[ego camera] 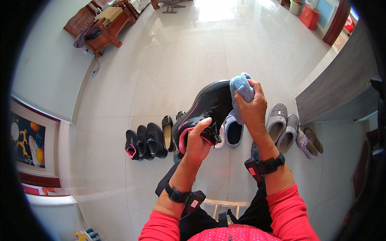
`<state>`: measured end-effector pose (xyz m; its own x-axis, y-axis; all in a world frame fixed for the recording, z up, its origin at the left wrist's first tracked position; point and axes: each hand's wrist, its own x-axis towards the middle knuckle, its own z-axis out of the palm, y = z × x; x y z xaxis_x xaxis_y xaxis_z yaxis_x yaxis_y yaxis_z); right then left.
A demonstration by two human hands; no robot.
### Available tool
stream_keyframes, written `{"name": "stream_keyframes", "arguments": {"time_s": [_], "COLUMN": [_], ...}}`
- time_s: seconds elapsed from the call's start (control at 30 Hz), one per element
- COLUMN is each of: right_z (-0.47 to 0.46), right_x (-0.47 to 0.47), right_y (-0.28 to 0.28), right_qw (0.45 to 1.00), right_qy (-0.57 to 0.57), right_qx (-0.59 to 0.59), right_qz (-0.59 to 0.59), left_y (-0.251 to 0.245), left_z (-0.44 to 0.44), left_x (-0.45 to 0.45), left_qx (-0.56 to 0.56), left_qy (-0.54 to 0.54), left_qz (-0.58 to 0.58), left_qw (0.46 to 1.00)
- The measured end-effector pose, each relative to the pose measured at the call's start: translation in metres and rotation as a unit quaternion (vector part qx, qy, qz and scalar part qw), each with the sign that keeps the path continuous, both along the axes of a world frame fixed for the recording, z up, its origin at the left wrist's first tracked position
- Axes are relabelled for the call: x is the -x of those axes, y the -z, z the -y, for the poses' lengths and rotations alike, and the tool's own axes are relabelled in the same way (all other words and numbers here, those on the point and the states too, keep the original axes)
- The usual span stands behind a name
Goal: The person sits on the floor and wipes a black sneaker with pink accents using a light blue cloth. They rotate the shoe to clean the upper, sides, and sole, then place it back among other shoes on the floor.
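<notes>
A black lace-up sneaker [208, 99] with pink lining is up in front of me, its toe pointing away and to the right. My left hand [197, 140] grips it at the ankle opening, with the thumb over the tongue and some fingers hidden inside. In my right hand [251, 105] is a bunched light-blue cloth [242, 87], which lies against the toe of the sneaker. Part of the cloth hangs below the fingers.
Left on the tiled floor stand black shoes [155, 140], one with pink lining, and a black flat [167, 132]. Grey-blue slippers [234, 132], grey fur-lined slippers [276, 123] and small shoes [307, 144] stand to the right. A wooden stool [226, 203] is under me; a grey panel [337, 75] rises at right.
</notes>
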<state>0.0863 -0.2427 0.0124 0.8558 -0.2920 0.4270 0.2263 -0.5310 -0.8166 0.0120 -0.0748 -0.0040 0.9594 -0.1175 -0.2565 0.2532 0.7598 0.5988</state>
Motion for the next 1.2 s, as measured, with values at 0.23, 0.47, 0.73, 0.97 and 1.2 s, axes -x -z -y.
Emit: {"name": "stream_keyframes", "arguments": {"time_s": [0.23, 0.47, 0.73, 0.97, 1.2], "right_z": [-0.012, -0.012, 0.005, -0.011, -0.002], "right_x": [0.008, 0.017, -0.003, 0.002, 0.013], "right_y": [0.002, -0.007, 0.000, 0.008, -0.019], "right_qw": [0.995, 0.921, 0.973, 0.975, 0.799], "right_qy": [-0.057, -0.365, -0.124, -0.127, -0.252], "right_qx": [0.071, -0.060, -0.185, -0.174, -0.533], "right_qz": [0.047, -0.127, -0.053, -0.044, -0.117], "left_y": [-0.002, -0.002, 0.000, -0.002, 0.006], "left_z": [0.003, -0.012, -0.021, -0.015, -0.019], "left_x": [0.000, -0.009, -0.011, -0.007, -0.011], "left_qx": [0.035, 0.113, 0.213, 0.240, 0.348], "left_qy": [0.012, -0.059, -0.060, -0.026, -0.046], "left_qz": [-0.030, -0.099, -0.051, -0.036, -0.012], "left_qw": [0.999, 0.987, 0.974, 0.970, 0.936]}}
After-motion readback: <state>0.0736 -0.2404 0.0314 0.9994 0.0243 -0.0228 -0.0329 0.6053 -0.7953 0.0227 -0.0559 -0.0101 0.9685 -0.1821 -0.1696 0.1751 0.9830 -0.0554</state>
